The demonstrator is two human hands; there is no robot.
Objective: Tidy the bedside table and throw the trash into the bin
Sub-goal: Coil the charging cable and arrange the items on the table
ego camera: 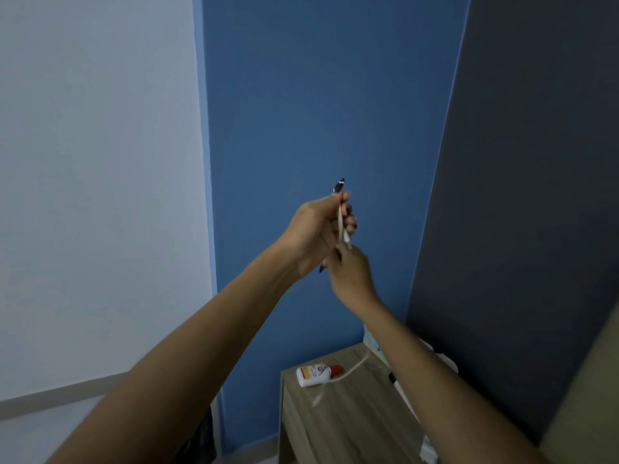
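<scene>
Both my hands are raised in front of the blue wall, well above the wooden bedside table (338, 430). My left hand (316, 229) grips a thin white cable (341, 221) between its curled fingers. Just below it, my right hand (350, 272) pinches the same cable. A loose length of the cable (351, 368) hangs down past my right forearm, and its blurred end dangles over the table top. A white bottle (313, 376) with a red cap lies on its side on the table.
A light blue packet (375, 341) stands at the table's back, partly hidden by my right forearm. White items (447, 360) lie along its right edge. A dark headboard panel (536, 195) and a beige bed edge (589, 396) are at the right. Something black (201, 440) sits left of the table.
</scene>
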